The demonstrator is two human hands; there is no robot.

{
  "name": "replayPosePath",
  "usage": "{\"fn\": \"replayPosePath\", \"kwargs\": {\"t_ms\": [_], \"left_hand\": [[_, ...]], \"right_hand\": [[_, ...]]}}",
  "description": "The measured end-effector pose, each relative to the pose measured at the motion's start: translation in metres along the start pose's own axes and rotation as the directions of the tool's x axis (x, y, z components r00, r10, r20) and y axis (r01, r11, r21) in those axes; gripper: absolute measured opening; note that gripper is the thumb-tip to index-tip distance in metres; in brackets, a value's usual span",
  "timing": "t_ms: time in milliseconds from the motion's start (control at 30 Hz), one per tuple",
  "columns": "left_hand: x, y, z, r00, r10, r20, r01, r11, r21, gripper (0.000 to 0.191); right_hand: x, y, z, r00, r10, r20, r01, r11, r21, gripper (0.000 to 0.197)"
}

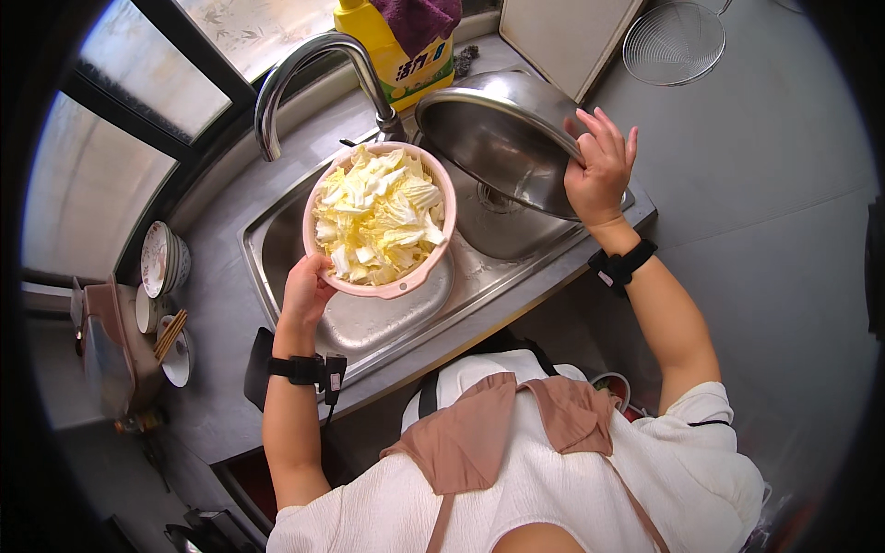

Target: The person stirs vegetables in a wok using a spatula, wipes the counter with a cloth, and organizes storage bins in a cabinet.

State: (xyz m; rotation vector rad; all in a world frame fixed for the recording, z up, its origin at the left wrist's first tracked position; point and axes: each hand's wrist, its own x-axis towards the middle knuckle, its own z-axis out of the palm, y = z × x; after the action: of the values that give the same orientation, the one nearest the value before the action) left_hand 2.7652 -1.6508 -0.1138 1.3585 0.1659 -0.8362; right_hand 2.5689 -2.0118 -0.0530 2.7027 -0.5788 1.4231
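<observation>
My left hand point(304, 292) grips the near-left rim of a pink plastic colander point(401, 285), which is filled with cut napa cabbage point(380, 214). The colander is over the left basin of a stainless steel double sink point(387, 325). At the right, my right hand point(600, 164) holds the rim of a large stainless steel bowl point(511, 148). That bowl is tilted over the right basin, and its inside shows no food. Part of the basin's drain is visible below the bowl.
A curved chrome faucet point(321, 45) rises behind the sink beside a yellow detergent bottle point(415, 76) with a purple cloth point(422, 21) on it. Stacked bowls point(162, 259) and a bowl with chopsticks point(178, 356) stand at left. A wire strainer point(674, 43) is at upper right.
</observation>
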Motion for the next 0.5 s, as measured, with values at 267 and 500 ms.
{"fn": "replayPosePath", "kwargs": {"t_ms": [267,500], "left_hand": [[0.057,-0.082,-0.047,0.962,-0.095,-0.257,0.054,0.985,-0.162,0.034],[0.106,-0.114,-0.081,0.956,-0.108,-0.273,0.061,0.983,-0.173,0.043]], "right_hand": [[-0.02,-0.025,-0.001,0.993,-0.061,-0.097,0.056,0.997,-0.052,0.013],[-0.035,-0.03,-0.006,0.991,-0.032,-0.128,0.014,0.99,-0.139,0.014]]}}
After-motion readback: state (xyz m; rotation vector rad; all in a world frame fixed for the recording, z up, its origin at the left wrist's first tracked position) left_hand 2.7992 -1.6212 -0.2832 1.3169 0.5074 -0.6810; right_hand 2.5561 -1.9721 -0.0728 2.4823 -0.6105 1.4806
